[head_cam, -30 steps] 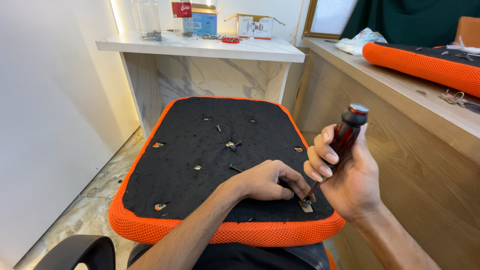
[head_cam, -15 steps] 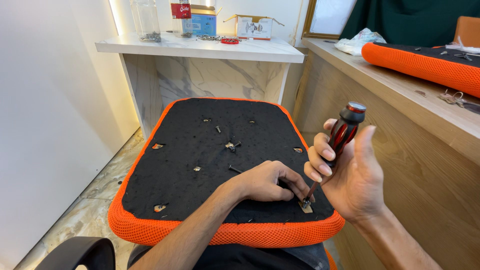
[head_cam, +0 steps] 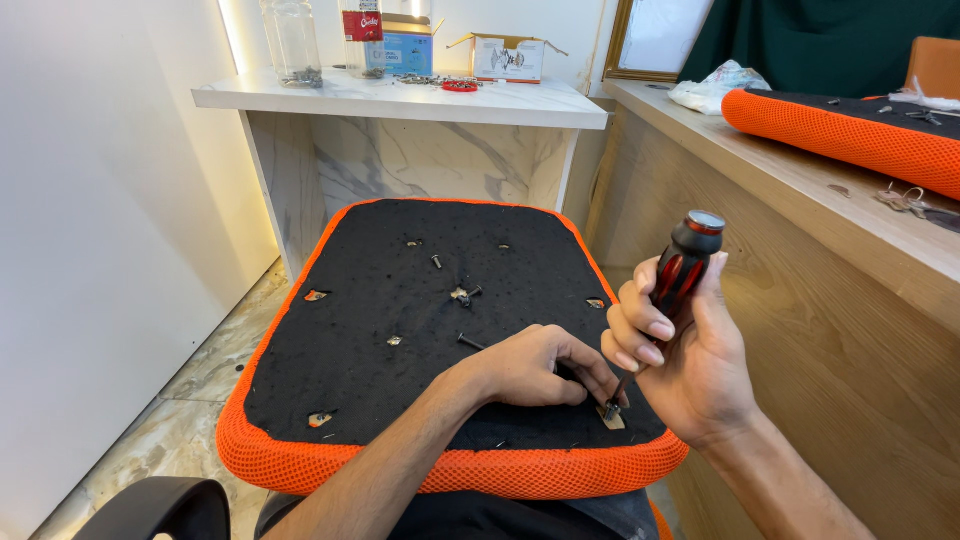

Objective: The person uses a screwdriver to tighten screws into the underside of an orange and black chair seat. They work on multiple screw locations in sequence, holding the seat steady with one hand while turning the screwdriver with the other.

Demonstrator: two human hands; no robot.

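Screwdriver (head_cam: 672,290) tip, screw hidden behind left hand (head_cam: 535,368) fingers.

Chair-assembly workshop: seat cushions (head_cam: 840,130), loose screws (head_cam: 465,293)

The orange-rimmed seat cushion (head_cam: 300,440), turned black underside up, carries loose bolts (head_cam: 466,294) near its middle, another bolt (head_cam: 470,342) closer in, and a few small torn holes showing wood. Behind it a white marble-topped table (head_cam: 520,105) bears clear plastic jars (head_cam: 292,40), a small open cardboard box (head_cam: 508,58) and scattered metal hardware (head_cam: 420,80). To the right a wooden counter (head_cam: 800,180) carries a second orange cushion (head_cam: 840,130), a crumpled plastic bag (head_cam: 715,85) and a few metal parts (head_cam: 900,197)
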